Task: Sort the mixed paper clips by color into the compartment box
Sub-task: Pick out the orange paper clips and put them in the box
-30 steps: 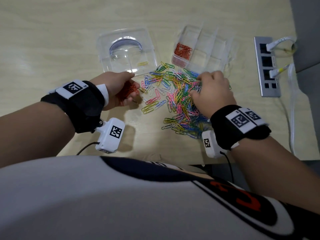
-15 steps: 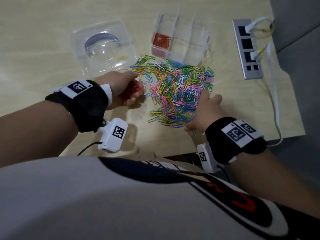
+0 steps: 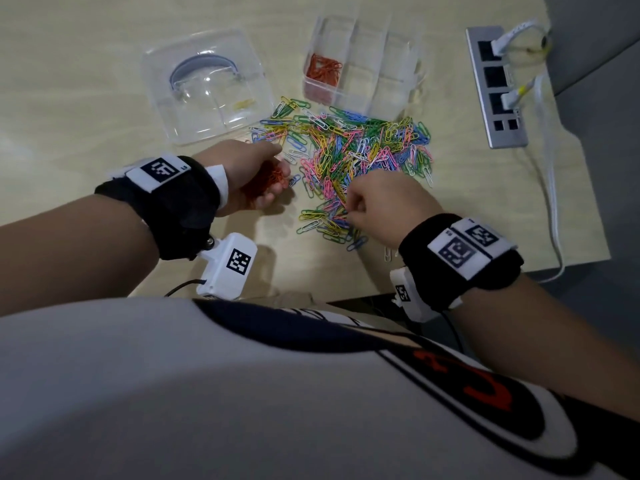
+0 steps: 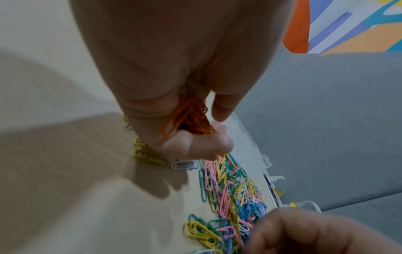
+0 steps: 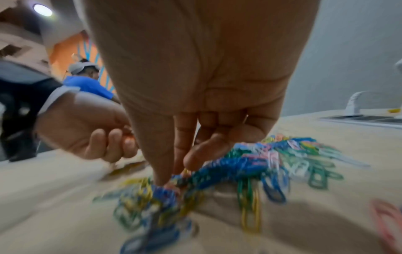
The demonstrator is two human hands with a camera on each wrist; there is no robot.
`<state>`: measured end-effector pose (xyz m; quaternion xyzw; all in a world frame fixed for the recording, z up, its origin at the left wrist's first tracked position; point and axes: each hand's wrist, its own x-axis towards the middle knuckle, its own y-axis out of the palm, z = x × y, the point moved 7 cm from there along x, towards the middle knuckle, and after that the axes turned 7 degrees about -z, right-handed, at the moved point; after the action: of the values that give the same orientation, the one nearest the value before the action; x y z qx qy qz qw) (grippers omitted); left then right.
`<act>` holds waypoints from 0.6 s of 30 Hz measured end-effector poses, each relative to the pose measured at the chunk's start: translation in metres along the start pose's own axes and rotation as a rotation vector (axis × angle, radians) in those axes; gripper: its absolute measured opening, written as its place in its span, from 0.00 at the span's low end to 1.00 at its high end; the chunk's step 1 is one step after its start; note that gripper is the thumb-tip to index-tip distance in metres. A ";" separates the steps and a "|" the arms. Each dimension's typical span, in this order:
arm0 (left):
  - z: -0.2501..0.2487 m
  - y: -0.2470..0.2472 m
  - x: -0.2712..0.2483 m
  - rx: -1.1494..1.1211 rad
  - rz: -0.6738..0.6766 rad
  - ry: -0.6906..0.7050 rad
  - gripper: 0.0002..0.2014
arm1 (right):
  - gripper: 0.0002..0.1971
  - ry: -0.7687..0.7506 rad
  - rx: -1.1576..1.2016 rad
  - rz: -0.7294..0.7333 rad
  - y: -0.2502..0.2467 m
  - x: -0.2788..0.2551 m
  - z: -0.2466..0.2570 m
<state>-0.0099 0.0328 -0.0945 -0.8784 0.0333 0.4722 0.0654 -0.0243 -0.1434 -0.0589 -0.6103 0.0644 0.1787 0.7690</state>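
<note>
At frame centre, paper clips (image 3: pixel 349 157) heaped on table (image 3: pixel 86 81). Right hand (image 3: pixel 388 206) pinching into lower edge; left hand (image 3: pixel 252 174) cupping orange clips (image 4: pixel 189 118). Compartment box (image 3: pixel 360 64) lying beyond, upper centre.

No legible text, brand or number observed; the wristbands (image 3: pixel 464 249) and wrist cameras (image 3: pixel 239 263) carry only black-and-white square code markers.

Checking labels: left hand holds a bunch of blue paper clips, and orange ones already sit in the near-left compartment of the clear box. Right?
One error: the bunch in the left hand is orange paper clips, not blue, as the left wrist view shows. The rest holds: orange clips already lie in the near-left compartment of the clear plastic compartment box, seen in the head view.
</note>
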 end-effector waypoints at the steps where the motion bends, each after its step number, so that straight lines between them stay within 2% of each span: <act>1: 0.001 0.000 0.000 0.003 0.001 0.002 0.20 | 0.04 -0.034 -0.031 0.048 0.008 -0.002 0.004; 4: 0.002 0.001 0.000 0.011 0.003 0.010 0.20 | 0.08 -0.044 -0.038 -0.013 0.016 -0.002 0.005; 10: 0.001 0.004 -0.001 0.020 0.005 0.028 0.21 | 0.07 -0.017 -0.002 -0.071 0.015 0.007 0.000; 18: -0.001 0.004 -0.001 0.033 -0.001 0.026 0.20 | 0.05 0.072 0.277 -0.152 0.000 0.014 -0.016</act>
<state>-0.0102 0.0285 -0.0932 -0.8834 0.0415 0.4599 0.0798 -0.0092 -0.1564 -0.0675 -0.5076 0.0697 0.0872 0.8544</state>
